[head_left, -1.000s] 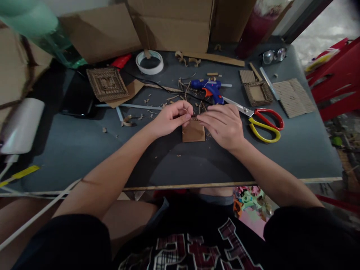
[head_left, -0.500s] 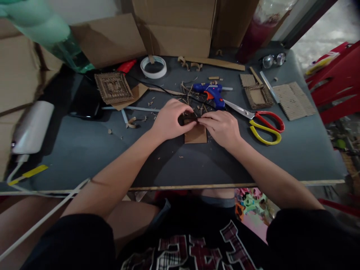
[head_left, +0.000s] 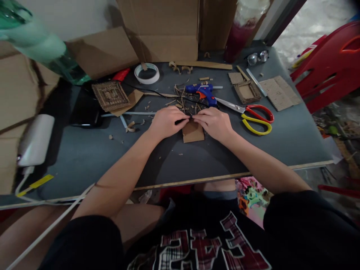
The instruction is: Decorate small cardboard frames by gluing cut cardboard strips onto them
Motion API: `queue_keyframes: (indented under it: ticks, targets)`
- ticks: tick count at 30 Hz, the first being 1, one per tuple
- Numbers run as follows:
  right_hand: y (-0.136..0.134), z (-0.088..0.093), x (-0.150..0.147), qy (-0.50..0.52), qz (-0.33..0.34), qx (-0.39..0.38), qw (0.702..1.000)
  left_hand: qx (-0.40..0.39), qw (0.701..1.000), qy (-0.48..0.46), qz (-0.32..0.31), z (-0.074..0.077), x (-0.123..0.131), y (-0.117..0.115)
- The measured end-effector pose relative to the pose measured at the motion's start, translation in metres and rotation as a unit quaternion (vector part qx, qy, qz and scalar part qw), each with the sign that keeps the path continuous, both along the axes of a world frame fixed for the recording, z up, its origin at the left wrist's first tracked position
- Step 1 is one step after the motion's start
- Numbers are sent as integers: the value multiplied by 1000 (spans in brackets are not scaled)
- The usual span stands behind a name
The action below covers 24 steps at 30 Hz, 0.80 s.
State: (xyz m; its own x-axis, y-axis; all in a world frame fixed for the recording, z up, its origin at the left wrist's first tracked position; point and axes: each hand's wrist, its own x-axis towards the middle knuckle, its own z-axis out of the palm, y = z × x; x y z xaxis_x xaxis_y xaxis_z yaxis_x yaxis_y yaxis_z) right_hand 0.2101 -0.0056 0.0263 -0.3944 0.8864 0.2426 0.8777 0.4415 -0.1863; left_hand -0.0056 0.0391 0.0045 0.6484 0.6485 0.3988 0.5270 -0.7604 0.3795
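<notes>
A small rectangular cardboard piece [head_left: 193, 132] lies flat on the dark table in front of me. My left hand [head_left: 168, 122] rests at its far left corner, thumb and fingertips pressed together. Opposite it, my right hand [head_left: 215, 123] pinches at the far right corner, its fingertips close to the left ones. Whatever thin thing sits between the fingertips is too small and dark to make out. Just beyond the hands lie a blue glue gun [head_left: 201, 92] and some tangled brown twine [head_left: 182, 92]. Scissors [head_left: 256, 117] with red and yellow handles lie right of my right hand.
At the left are a woven square cardboard piece [head_left: 110, 96], a black phone [head_left: 86, 110] and a white power bank [head_left: 38, 140]. Tape [head_left: 146, 78] stands behind. A small cardboard tray [head_left: 247, 92], corrugated sheet [head_left: 279, 93] and glasses [head_left: 257, 57] lie right. A white cable [head_left: 56, 221] crosses my left forearm.
My view has shifted a little to the right. Both hands have drawn closer together over the far edge of the cardboard piece, and my left fingers have closed into a tighter pinch.
</notes>
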Motion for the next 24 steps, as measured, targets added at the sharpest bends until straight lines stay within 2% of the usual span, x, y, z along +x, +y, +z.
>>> queue_keyframes:
  ticks: [6,9,16,21,24]
  targets:
    - [3,-2,-1,5,-8,-11,1000,2,999,23,32,5,2,-5]
    - [3,-4,0,11,-4,-3,1000,-32,999,17,28,7,3,-5]
    - [0,-2,-1,17,-6,-2,1000,-96,992,-28,72,7,2,-2]
    - [-5,1,-5,-10,-50,33,998,-60,997,-13,44,4,3,1]
    - [-7,2,-9,-33,-56,20,998,-42,998,-13,45,3,4,2]
